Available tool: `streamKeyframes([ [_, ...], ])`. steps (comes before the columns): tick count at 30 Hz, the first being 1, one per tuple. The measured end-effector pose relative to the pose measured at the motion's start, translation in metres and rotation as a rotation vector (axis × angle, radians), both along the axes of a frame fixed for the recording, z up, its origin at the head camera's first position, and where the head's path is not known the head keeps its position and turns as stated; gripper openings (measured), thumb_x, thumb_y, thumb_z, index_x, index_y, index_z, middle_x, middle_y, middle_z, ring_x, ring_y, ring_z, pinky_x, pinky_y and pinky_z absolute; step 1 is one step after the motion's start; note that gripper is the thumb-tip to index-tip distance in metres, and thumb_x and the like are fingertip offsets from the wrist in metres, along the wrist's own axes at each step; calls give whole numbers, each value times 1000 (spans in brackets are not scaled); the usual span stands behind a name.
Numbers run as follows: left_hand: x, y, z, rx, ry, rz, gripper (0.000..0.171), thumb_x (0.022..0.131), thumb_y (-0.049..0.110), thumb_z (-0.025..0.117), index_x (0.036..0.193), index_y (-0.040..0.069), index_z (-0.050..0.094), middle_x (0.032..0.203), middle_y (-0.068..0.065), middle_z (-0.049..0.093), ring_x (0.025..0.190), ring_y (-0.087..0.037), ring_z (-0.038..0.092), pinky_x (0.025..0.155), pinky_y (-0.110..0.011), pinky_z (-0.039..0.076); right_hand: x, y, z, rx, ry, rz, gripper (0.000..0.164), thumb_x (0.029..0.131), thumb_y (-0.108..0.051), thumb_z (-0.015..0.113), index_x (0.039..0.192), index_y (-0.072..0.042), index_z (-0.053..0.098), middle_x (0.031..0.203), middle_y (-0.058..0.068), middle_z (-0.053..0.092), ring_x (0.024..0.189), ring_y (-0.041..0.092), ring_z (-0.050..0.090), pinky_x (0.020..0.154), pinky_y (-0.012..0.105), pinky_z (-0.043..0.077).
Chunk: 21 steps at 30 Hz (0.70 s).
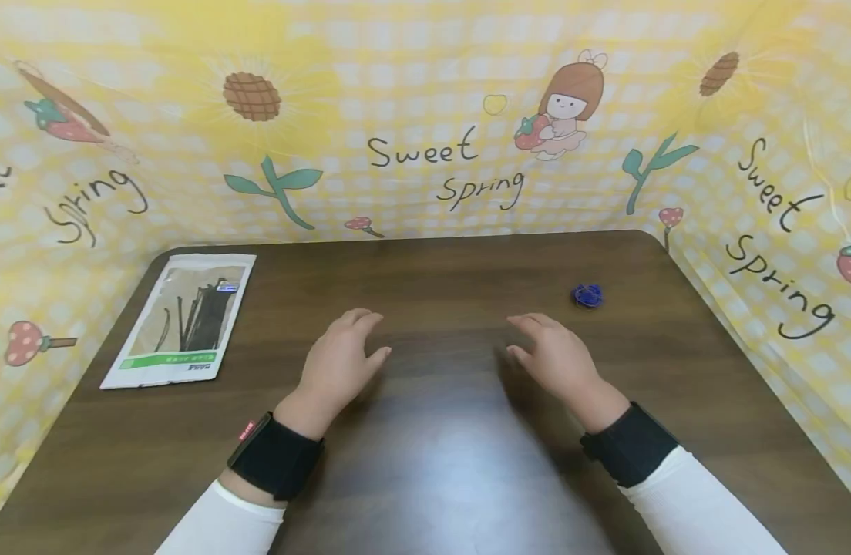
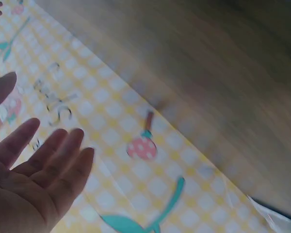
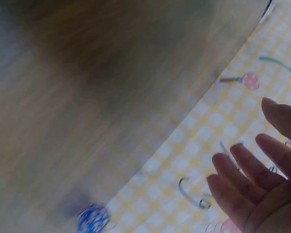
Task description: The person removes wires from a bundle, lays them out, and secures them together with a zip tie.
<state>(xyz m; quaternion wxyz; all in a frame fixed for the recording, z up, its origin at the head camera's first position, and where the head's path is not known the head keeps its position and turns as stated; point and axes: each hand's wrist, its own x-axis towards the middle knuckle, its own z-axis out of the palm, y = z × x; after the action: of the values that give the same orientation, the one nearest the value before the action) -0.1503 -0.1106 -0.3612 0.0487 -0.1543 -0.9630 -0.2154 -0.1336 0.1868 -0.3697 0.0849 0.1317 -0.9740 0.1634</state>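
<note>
My left hand (image 1: 338, 358) hovers over the middle-left of the table, fingers loosely extended and nothing in its grasp. Across from it, the right hand (image 1: 556, 358) holds nothing either, its fingers relaxed and pointing inward. A small tangled bundle of blue wire-like strands (image 1: 588, 296) lies beyond the right hand, near the back right; part of this blue bundle (image 3: 93, 218) also shows at the bottom of the right wrist view. To the left of the left hand lies a flat white pouch (image 1: 179, 320) with a clear window, dark strips inside and a green band.
The dark brown wooden table (image 1: 425, 285) has rounded back corners. A yellow checked cloth (image 1: 412, 85) printed with sunflowers and "Sweet Spring" rises behind it and along both sides. Each wrist wears a black band (image 1: 278, 456), below which white sleeves begin.
</note>
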Motion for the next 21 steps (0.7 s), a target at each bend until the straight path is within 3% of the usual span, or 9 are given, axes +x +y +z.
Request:
streamKeyframes([
  [6, -11, 26, -1, 2, -9, -111, 45, 88, 20, 71, 128, 4, 59, 129, -17, 57, 117, -33, 56, 92, -45, 49, 27, 9, -1, -11, 37, -53, 38, 85, -13, 73, 122, -6, 65, 119, 15, 65, 106, 32, 63, 83, 47, 52],
  [16, -59, 85, -17, -24, -74, -262, 49, 90, 22, 69, 135, 9, 53, 135, -13, 53, 121, -29, 53, 96, -42, 48, 74, 2, -4, 16, 103, -104, 46, 79, -16, 80, 122, -8, 66, 122, 12, 64, 104, 32, 65, 75, 43, 55],
  [21, -76, 105, -28, -91, -93, -305, 52, 91, 24, 68, 139, 12, 50, 137, -12, 51, 121, -28, 53, 93, -42, 49, 77, -7, -11, 8, 108, -92, 52, 76, -19, 83, 123, -9, 65, 124, 13, 63, 103, 31, 65, 70, 41, 56],
])
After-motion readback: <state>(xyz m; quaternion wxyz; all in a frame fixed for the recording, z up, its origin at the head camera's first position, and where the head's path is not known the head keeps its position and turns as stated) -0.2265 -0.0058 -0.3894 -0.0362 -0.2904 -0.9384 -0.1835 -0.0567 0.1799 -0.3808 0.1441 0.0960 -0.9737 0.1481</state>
